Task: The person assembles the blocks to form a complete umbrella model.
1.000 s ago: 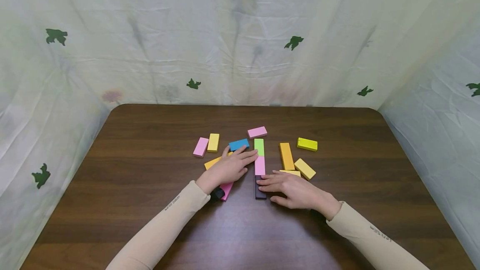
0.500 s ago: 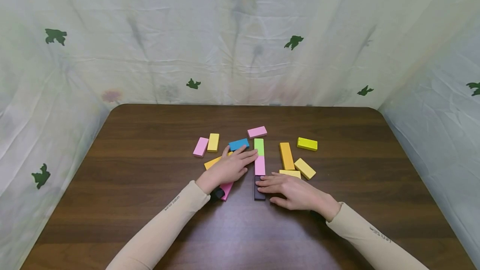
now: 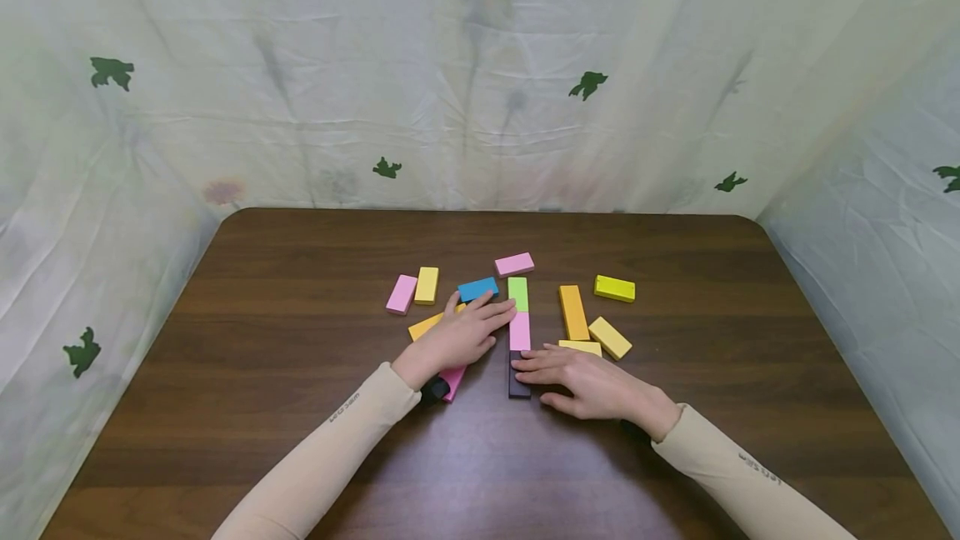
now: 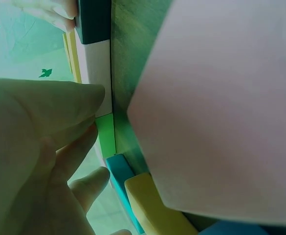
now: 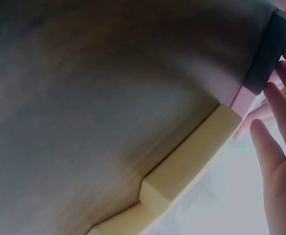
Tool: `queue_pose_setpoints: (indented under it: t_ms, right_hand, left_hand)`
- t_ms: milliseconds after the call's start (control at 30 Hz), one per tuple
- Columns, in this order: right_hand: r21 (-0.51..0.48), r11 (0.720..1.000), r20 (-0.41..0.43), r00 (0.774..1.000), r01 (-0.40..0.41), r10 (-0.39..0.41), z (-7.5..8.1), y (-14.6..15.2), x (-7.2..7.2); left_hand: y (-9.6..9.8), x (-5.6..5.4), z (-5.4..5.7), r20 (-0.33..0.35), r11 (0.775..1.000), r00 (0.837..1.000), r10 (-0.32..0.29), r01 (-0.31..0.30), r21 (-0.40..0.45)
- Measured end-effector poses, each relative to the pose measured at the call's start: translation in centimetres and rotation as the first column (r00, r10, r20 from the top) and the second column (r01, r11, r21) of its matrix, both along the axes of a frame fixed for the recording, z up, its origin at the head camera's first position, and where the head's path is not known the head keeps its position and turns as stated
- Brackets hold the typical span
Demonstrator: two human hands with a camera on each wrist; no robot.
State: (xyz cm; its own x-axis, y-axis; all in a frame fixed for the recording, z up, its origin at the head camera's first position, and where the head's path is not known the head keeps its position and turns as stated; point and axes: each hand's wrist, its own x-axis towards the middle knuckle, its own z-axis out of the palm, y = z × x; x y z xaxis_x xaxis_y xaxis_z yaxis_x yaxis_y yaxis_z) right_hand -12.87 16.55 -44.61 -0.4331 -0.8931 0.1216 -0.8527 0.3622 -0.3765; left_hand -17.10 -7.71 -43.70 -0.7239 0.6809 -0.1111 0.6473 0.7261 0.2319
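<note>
Down the middle of the table runs a straight row of blocks: a light green block farthest away, a pink block in the middle, and a black block nearest. My left hand lies to the left of the row, its extended fingers reaching the side of the green and pink blocks. On the near right, my right hand has its straight fingertips on the black block. In the right wrist view, the fingers meet the edge of the black block.
A blue block, an orange block and a magenta block lie around my left hand, partly covered. Beyond the row is another pink block. Several yellow and orange blocks, including an orange one, lie on the right.
The black block has shifted slightly left, with my right fingers following, and now lines up more closely with the pink block. My left hand has stayed in place.
</note>
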Motion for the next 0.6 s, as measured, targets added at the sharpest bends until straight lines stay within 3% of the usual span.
queue_pose_setpoints:
  t_ms: [300, 600]
  right_hand:
    - [-0.025, 0.999, 0.012, 1.000, 0.023, -0.022, -0.2, 0.2, -0.2]
    - [-0.063, 0.981, -0.003, 0.983, 0.182, -0.183, 0.3, 1.0, -1.0]
  left_hand:
    - [0.0, -0.1, 0.1, 0.005, 1.000, 1.000, 0.003, -0.004, 0.019]
    - [0.0, -0.4, -0.2, -0.013, 0.999, 1.000, 0.000, 0.001, 0.051]
